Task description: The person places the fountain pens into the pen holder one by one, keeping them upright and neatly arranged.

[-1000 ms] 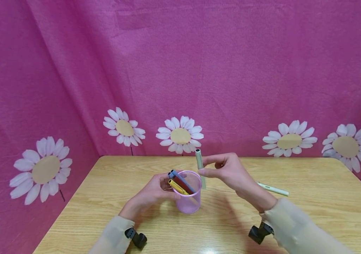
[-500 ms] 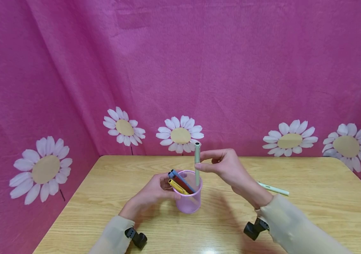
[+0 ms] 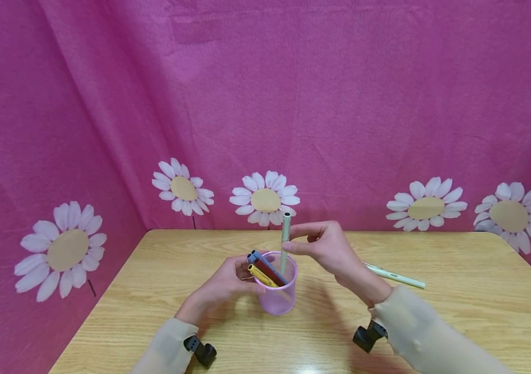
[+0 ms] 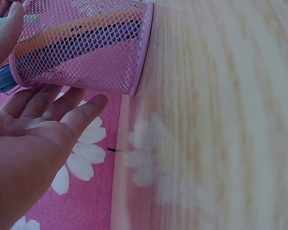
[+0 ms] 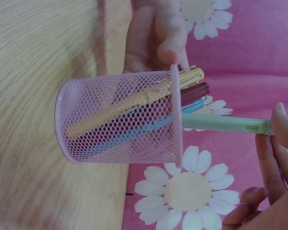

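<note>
A pink mesh pen cup [image 3: 277,302] stands upright on the table. My left hand [image 3: 221,285] holds it from the left, thumb at the near side of the rim and fingers round the back. Inside lean a yellow pen [image 5: 192,75], a dark red pen [image 5: 195,93] and blue pens [image 3: 257,255], their caps sticking out over the rim. My right hand [image 3: 328,250] pinches a light green pen [image 3: 286,228] between thumb and fingers. That pen is nearly upright, cap end up, and its lower end overlaps the cup's opening.
Another pale green pen [image 3: 398,278] lies on the wooden table [image 3: 471,311], right of the cup and partly behind the right forearm. A magenta cloth [image 3: 340,104] printed with white daisies hangs behind the table and along its left side.
The right hand has shifted left, first lifting the light green pen from beside the cup, then bringing its lower end over the opening. The left hand and cup have stayed in place.
</note>
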Demonstrator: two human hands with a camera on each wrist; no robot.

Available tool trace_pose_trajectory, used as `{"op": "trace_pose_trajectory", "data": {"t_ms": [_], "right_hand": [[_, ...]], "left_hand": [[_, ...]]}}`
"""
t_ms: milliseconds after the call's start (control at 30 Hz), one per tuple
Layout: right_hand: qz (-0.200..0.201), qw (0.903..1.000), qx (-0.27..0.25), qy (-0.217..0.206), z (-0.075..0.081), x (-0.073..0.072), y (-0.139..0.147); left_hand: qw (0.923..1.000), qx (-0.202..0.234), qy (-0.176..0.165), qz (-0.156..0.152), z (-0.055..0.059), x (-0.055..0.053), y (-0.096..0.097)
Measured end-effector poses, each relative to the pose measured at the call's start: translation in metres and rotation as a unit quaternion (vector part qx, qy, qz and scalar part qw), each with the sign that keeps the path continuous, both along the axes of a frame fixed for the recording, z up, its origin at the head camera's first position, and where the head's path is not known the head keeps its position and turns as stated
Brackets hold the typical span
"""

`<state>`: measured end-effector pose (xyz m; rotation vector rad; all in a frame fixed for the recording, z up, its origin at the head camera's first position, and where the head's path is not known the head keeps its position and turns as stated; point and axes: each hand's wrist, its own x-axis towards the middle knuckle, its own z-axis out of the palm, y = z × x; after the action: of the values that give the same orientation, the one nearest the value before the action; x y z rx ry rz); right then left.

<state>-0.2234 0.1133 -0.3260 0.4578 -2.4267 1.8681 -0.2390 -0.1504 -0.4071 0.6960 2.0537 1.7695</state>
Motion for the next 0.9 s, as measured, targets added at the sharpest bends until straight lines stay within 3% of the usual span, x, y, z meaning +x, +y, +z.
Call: {"op": "trace_pose_trajectory", "data": {"t_ms": [900], "right_hand": [[0.007, 0.9999, 0.011, 0.004, -0.025, -0.007, -0.003]], "left_hand": [[0.9999, -0.002, 0.010, -0.010, 0.002, 0.001, 0.000]]}}
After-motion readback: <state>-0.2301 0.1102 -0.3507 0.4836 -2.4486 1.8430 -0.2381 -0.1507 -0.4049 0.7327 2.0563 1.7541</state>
